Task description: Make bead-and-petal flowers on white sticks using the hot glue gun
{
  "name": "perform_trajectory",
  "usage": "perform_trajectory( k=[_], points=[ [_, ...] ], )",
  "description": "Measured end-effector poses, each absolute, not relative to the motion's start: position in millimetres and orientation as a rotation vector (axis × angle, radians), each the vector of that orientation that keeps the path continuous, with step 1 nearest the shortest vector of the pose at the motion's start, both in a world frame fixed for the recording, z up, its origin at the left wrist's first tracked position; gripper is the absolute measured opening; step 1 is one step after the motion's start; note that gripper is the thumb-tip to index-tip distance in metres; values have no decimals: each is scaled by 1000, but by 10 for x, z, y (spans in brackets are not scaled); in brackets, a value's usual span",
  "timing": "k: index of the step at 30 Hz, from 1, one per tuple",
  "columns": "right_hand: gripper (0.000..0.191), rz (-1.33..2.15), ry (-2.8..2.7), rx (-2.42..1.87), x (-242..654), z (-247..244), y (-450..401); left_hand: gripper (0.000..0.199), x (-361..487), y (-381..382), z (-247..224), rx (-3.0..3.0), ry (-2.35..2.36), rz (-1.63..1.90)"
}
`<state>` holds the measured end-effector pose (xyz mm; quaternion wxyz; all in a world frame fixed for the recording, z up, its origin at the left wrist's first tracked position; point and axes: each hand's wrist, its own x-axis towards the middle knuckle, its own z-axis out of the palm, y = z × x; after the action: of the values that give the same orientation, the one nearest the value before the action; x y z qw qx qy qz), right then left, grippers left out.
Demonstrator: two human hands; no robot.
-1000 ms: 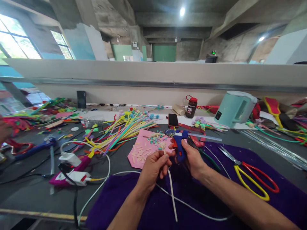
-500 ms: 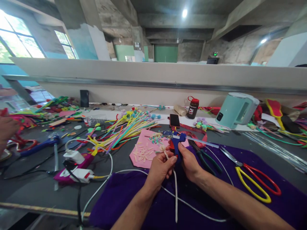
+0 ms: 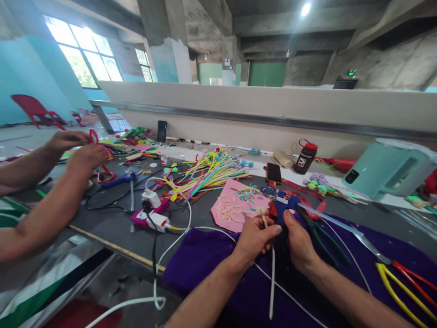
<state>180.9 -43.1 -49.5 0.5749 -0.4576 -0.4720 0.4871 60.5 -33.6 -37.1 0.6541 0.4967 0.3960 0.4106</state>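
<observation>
My left hand pinches a white fuzzy pipe cleaner, whose long end hangs down over the purple cloth. A small pale tuft shows at its upper end. My right hand is wrapped round the handle of a blue hot glue gun, close beside my left fingers. The gun's nozzle points left, and a clear glue stick sticks out from its back. Beyond my hands lies a pink sheet with short cream pieces and small coloured pieces scattered on it.
Pliers and red-yellow scissors lie at the right. A power strip with cables stands left. Behind are a pipe cleaner bundle, a phone, a bottle and a kettle. A co-worker's hands handle something red.
The view has swung left, so the co-worker's arms and a red chair now show. My hands keep their hold on the pipe cleaner and the glue gun, close together.
</observation>
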Motion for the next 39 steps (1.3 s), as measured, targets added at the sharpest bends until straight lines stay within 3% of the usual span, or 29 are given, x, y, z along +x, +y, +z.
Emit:
perform_trajectory(
  k=[7,12,19,23,39],
  points=[
    [38,1256,-966,-971,1762,-265,-448,29,601,-336,-336,1131,827,922],
    [30,1101,-965,-960,2038,-190,-474,30,519,-292,-298,1045,665,941],
    [21,1145,-1236,-962,2221,-223,-828,31,363,-225,-249,979,613,913],
    [26,1059,-1439,-1001,2203,-184,-905,22,351,-210,-269,990,639,939],
    [53,989,-1629,-1103,2135,-334,-1009,25,326,-227,-236,971,685,981]
  ],
)
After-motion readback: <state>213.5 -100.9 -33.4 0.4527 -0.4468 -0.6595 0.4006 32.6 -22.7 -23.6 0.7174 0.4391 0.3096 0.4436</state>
